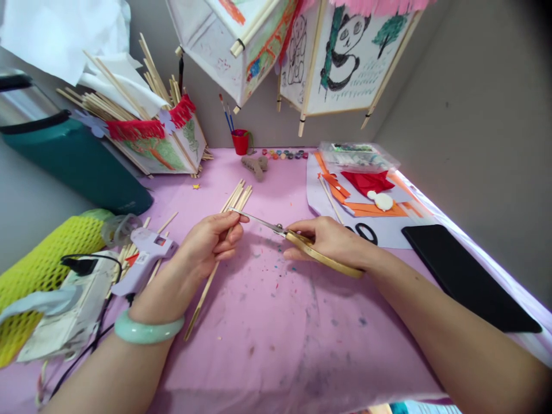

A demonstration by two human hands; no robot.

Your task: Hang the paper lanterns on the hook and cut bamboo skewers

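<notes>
My left hand [207, 244] pinches a thin wooden stick [202, 300] that slants down toward me over the pink table [280, 339]. A pale green bangle [149, 329] sits on that wrist. My right hand [332, 240] grips gold-handled scissors [317, 256]. Their blades [259, 221] point left and meet the stick's upper end near my left fingertips. Just beyond lies a bundle of wooden sticks [238, 195].
A glue gun [144, 259] and a power strip [73, 310] lie at left beside yellow foam netting [47, 259]. A black tablet [466, 276], black scissors [366, 233] and orange paper strips [371, 208] are at right. Paper lanterns [345, 57] hang overhead. A red cup [240, 141] stands at the back.
</notes>
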